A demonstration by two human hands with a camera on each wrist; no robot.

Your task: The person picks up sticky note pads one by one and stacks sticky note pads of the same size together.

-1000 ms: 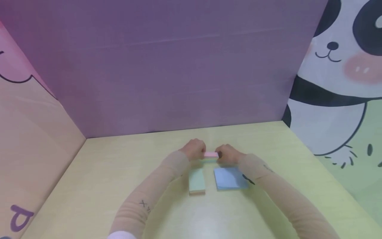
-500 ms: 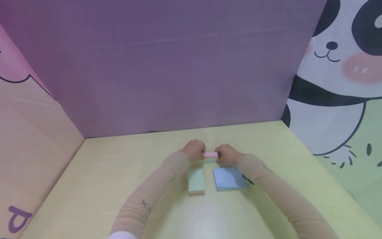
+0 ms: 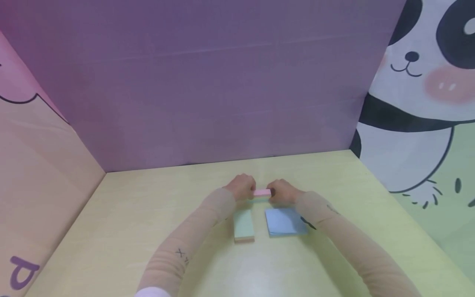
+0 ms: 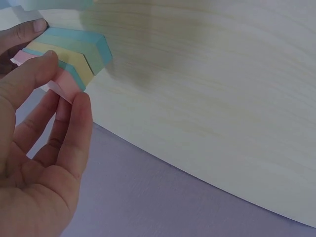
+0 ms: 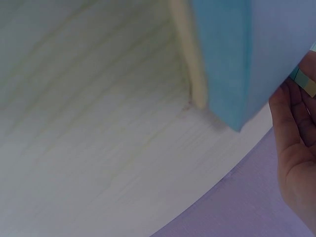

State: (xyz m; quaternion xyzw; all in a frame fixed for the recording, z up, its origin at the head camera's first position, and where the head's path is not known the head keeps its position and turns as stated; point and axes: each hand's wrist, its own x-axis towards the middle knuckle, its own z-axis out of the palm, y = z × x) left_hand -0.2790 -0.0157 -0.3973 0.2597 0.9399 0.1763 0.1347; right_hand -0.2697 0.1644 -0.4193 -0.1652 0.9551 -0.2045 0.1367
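Observation:
In the head view, both hands meet over a small stack of sticky notes [image 3: 262, 192], pink on top, near the table's middle. The left hand [image 3: 242, 186] grips its left end and the right hand [image 3: 283, 192] holds its right end. The left wrist view shows the stack's layers of pink, teal, yellow, green and blue. There, left fingers and thumb pinch the pink end, where a pink sheet [image 4: 58, 90] bends away from the block. The right thumb [image 4: 27, 34] presses the far end. In the right wrist view, much of the right hand [image 5: 294, 148] is cut off.
Nearer the person lie a narrow pale green pad [image 3: 243, 225] at left and a square blue pad [image 3: 285, 222] under the right wrist. The blue pad looms large in the right wrist view. A purple wall [image 3: 222, 82] rises behind the pale wooden table [image 3: 148, 206].

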